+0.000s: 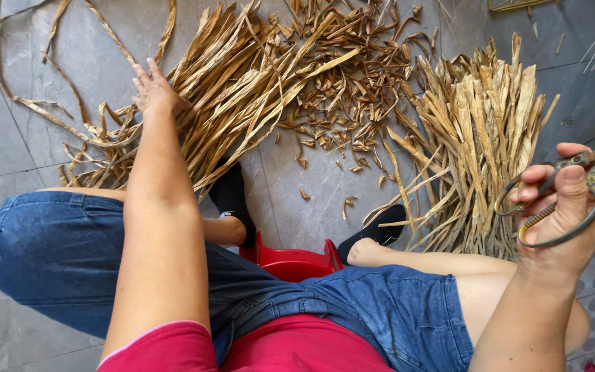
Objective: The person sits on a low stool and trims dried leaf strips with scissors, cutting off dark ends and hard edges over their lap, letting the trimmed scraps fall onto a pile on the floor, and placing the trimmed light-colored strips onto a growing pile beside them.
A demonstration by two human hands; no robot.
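My left hand reaches forward and rests flat on a loose heap of long dried leaf strips on the floor, fingers spread over the strips. Off to the right, my right hand is raised and grips a pair of metal scissors by the loop handles, blades pointing up and right out of view. A neater bundle of trimmed dried strips lies just left of that hand. Small cut-off pieces are scattered between the two piles.
I sit on a low red stool on a grey tiled floor, knees apart in blue denim shorts, feet in black shoes. A few long loose strips trail at the far left.
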